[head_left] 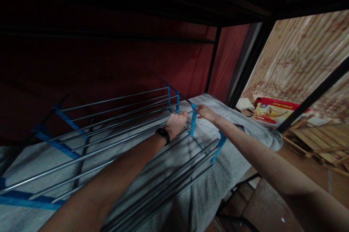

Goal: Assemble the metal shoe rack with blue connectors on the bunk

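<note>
A rack of thin metal rods (109,135) with blue plastic connectors (61,148) lies across a grey blanket (231,163); it looks like a shoe rack. My left hand (176,122), with a black band on its wrist, is closed around a metal rod near the rack's far right end. Just beyond it, my right hand (205,112) pinches the top of an upright blue connector (193,121) where a dark tube (185,98) meets it. Its fingertips are partly hidden. Several rods (174,177) run close together along the near side, ending at another blue connector (219,148).
Black metal posts (215,57) and bars frame the bed, with a dark surface low overhead. A dark red wall (122,64) stands behind the rack. Off the bed to the right are a red and yellow box (275,111) and wooden slats (321,139). A dark stool-like frame (237,203) stands below the bed's edge.
</note>
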`<state>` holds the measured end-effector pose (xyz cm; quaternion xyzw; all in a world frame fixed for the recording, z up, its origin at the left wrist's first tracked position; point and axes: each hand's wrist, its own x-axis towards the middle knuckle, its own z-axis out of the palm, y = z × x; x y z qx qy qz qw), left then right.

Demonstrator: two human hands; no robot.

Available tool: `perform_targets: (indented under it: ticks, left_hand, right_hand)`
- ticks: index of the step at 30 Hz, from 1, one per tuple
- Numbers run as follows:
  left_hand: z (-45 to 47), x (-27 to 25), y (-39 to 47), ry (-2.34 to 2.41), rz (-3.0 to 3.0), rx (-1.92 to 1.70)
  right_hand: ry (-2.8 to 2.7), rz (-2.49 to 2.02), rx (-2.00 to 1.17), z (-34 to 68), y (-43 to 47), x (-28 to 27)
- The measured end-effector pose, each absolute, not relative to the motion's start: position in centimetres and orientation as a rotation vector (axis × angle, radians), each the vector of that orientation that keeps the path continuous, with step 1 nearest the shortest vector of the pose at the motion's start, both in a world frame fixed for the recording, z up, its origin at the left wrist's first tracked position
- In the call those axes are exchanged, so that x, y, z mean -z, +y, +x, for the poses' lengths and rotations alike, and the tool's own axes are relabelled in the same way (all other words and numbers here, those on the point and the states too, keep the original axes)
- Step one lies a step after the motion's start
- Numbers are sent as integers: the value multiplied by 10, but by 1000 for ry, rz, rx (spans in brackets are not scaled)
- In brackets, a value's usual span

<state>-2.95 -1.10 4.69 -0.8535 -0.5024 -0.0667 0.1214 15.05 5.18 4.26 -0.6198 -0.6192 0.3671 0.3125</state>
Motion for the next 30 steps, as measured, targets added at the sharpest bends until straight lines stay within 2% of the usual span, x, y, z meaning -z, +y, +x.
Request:
perform_targets:
  ticks: [7, 11, 15, 18, 23, 30]
  left_hand:
    - [-30, -50, -13, -1416, -2477, 240]
    - [-36, -44, -25, -1012, -2481, 330]
    - [-48, -9, -44, -704, -2630, 229]
    - [-63, 21, -49, -923, -2694, 143]
    - [-96, 45, -35, -1659, -2700, 135]
    - [-93, 51, -19, -1859, -2707, 139]
  right_hand:
    - [-1666, -1640, -942, 151, 52, -44]
    - [-1676, -1618, -950, 153, 51, -45]
    - [-1674, -1609, -963, 152, 49, -44]
    - [-1666, -1622, -963, 151, 48, -45]
    - [-1664, -1637, -969, 151, 48, -47]
    - [-1661, -1619, -987, 152, 49, -43]
